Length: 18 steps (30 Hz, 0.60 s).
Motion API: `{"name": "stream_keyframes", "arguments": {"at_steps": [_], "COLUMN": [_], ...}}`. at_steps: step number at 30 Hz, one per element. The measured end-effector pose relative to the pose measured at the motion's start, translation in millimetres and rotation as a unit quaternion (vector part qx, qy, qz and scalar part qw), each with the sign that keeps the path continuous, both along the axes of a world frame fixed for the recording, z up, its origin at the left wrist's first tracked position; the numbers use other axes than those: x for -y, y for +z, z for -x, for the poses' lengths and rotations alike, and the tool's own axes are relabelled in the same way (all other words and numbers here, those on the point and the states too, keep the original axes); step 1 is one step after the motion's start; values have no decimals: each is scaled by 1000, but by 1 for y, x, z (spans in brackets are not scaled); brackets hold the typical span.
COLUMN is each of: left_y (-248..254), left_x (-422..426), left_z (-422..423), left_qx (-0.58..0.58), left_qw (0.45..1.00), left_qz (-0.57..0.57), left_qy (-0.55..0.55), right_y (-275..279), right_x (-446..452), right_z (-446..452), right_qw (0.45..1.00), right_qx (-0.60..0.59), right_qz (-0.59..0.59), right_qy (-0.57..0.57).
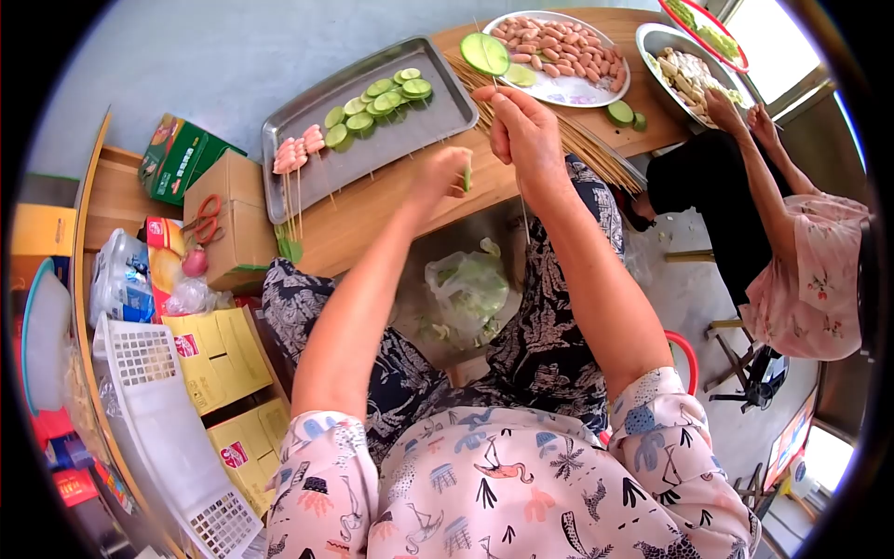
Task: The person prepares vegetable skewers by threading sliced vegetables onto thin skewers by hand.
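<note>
My right hand (529, 135) is closed around a thin bamboo skewer (525, 219), with a round cucumber slice (485, 54) on its upper end. In my left hand (438, 177), to the left of it, another cucumber slice (467, 174) is pinched, seen edge-on. Beyond my hands lies a grey metal tray (449, 110). Threaded cucumber slices (379, 97) rest on it in overlapping rows, and skewers of pink sausages (298, 151) lie at its left end. Loose bamboo skewers (596, 154) are bundled on the wooden table (372, 219), right of my right hand.
A white plate (575, 93) of small sausages stands at the back. Beside it, a co-worker's hands (724, 112) are at a metal bowl (649, 39). Cucumber pieces (620, 114) lie nearby. Left are a cardboard box (240, 244), red scissors (207, 219) and a white basket (163, 419).
</note>
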<state>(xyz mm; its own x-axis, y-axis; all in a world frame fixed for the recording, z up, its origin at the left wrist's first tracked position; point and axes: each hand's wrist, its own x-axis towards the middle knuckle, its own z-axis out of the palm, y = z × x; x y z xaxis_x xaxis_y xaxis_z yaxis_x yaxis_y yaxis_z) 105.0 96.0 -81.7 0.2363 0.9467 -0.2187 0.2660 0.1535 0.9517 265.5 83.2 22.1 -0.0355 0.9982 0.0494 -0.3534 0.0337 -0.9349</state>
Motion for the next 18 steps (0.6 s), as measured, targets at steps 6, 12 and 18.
{"name": "stream_keyframes", "arguments": {"at_steps": [6,12,18], "left_y": [88,77,75], "left_x": [21,38,40], "left_z": [96,153,162], "left_qx": [456,558,599], "left_qw": [883,815,778], "left_qz": [59,-1,-35], "left_qy": [94,160,186], "right_y": [7,11,6], "right_x": [14,50,74], "right_z": [22,59,78], "right_qw": [994,967,920], "right_qx": [58,82,116], "right_qz": [-13,38,71], "right_qy": [93,237,367]}}
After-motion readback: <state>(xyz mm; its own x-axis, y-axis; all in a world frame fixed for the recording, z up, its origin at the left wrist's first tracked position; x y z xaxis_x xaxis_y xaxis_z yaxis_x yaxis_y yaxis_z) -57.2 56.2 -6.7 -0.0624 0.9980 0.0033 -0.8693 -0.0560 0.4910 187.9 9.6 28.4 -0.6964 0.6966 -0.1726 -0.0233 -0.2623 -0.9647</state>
